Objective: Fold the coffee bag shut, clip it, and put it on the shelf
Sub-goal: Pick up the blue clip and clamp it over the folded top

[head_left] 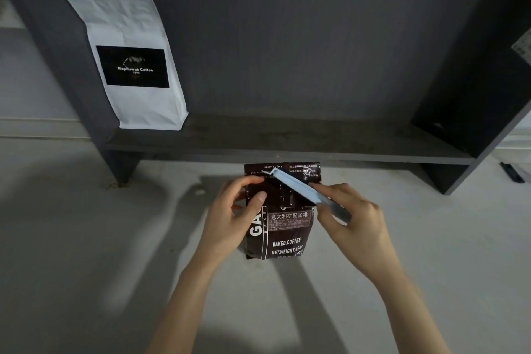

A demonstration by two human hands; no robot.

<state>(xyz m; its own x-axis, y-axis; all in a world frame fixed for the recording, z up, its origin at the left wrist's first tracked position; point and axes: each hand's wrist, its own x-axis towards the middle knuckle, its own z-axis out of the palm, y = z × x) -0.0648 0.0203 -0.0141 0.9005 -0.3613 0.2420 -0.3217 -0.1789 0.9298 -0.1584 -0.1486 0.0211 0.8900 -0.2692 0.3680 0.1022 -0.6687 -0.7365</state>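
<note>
A dark brown coffee bag (284, 236) with white print stands upright on the pale floor, just in front of the shelf. Its top is folded down toward me. My left hand (232, 210) grips the bag's upper left edge, thumb on the front. My right hand (353, 218) holds one end of a long pale blue clip (298, 187). The clip lies slanted across the folded top, its far tip at the bag's upper left. Whether the clip's jaws are closed over the fold cannot be told.
A dark grey shelf (287, 144) runs low across the middle, with a back panel and side walls. A white coffee bag (135, 66) with a black label stands at the shelf's left end. A small dark object (513, 172) lies on the floor at far right.
</note>
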